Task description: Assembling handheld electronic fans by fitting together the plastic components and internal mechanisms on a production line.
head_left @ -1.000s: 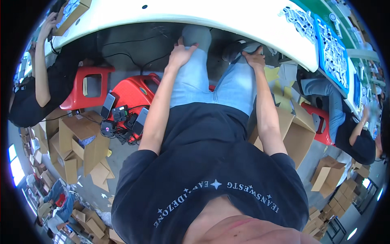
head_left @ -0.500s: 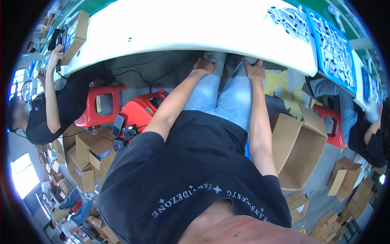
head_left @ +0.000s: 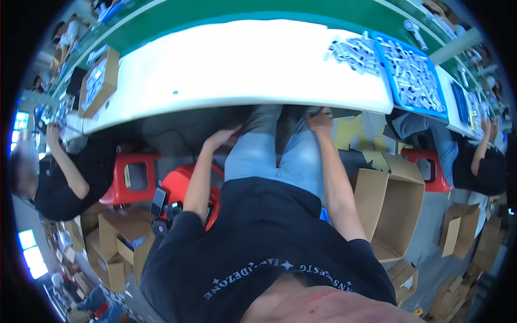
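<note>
My left hand (head_left: pixel 222 139) is beside my left thigh, below the front edge of the white table (head_left: pixel 242 67). Motion blurs it, but its fingers look stretched toward the left leg with nothing in them. At my right knee, just under the table edge, my right hand (head_left: pixel 321 121) rests with fingers apart and holds nothing visible. Shadow partly hides its fingertips. Up on the table's right side lies a loose pile of white and grey handle-shaped parts (head_left: pixel 355 53). Next to it a blue tray (head_left: pixel 383 70) is filled with similar parts.
A cardboard box (head_left: pixel 112 75) stands at the table's left end. Red stools (head_left: pixel 107 188) and open cartons (head_left: pixel 371 196) flank me on the floor. Black devices (head_left: pixel 158 202) are at my left side. Co-workers sit left (head_left: pixel 64 180) and right (head_left: pixel 479 177).
My left hand has come off the left knee and moved outward to the left. My right hand stays at the right knee. The view has tilted, showing more of the table's far side.
</note>
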Demonstrator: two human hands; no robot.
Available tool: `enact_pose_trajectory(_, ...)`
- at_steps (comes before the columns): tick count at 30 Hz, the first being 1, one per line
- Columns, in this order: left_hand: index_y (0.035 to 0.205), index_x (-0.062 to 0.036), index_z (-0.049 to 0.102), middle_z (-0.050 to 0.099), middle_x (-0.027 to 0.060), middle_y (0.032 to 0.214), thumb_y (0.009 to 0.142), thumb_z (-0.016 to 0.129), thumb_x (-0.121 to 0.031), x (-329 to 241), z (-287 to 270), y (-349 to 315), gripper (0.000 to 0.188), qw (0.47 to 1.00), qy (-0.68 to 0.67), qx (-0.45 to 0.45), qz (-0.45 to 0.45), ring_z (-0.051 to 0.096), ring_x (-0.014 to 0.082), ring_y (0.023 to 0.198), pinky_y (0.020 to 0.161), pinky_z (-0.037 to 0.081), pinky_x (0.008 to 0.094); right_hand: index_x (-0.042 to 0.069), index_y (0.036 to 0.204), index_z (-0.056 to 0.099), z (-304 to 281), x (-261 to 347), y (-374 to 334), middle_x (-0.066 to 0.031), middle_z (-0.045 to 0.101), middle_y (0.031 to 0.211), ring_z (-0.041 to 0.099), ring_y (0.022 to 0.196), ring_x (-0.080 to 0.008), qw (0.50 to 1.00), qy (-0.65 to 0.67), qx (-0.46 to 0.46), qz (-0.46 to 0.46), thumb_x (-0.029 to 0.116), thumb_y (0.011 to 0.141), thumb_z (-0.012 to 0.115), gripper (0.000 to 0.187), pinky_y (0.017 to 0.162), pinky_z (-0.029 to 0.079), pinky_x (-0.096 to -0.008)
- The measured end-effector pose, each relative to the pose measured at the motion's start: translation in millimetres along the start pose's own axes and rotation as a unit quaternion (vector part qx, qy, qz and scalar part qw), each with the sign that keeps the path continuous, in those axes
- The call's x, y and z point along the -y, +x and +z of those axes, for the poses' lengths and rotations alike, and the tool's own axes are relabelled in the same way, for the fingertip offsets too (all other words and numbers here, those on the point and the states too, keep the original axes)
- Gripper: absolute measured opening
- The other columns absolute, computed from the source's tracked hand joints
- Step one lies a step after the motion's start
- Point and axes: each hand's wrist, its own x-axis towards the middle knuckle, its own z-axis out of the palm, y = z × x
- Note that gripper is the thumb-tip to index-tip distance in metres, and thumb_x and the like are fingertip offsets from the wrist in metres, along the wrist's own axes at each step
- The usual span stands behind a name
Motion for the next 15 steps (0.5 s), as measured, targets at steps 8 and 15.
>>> enact_pose_trajectory(8, 0.137, 0.0098, 0.032, 0.043, 0.0337, 0.133, 0.079, 0.054, -0.069, 21, 69, -31, 0.101, 0.894, 0.385, -0.216, 0.083, 0.048, 0.041, 0.123, 0.1, 0.042, 0.044, 0.011, 0.135, 0.045, 24, 51, -14, -0.0166, 0.04, 0.142, 0.045, 0.122, -0.0415, 0.994, -0.015, -0.018, -0.11, 0.057, 0.084, 0.05, 0.068, 0.091, 0.038, -0.0646)
enact_pose_trajectory(15, 0.131, 0.0085, 0.042, 0.046, 0.0341, 0.129, 0.077, 0.055, -0.07, -21, 96, 13, 0.096, 0.836, 0.493, -0.231, -0.068, 0.048, 0.0414, 0.122, 0.1, 0.042, 0.0453, 0.014, 0.138, 0.043, 127, 15, 34, -0.0122, 0.04, 0.143, 0.036, 0.131, -0.0342, 0.883, -0.434, -0.176, -0.021, 0.053, 0.091, 0.04, 0.062, 0.104, 0.029, -0.056)
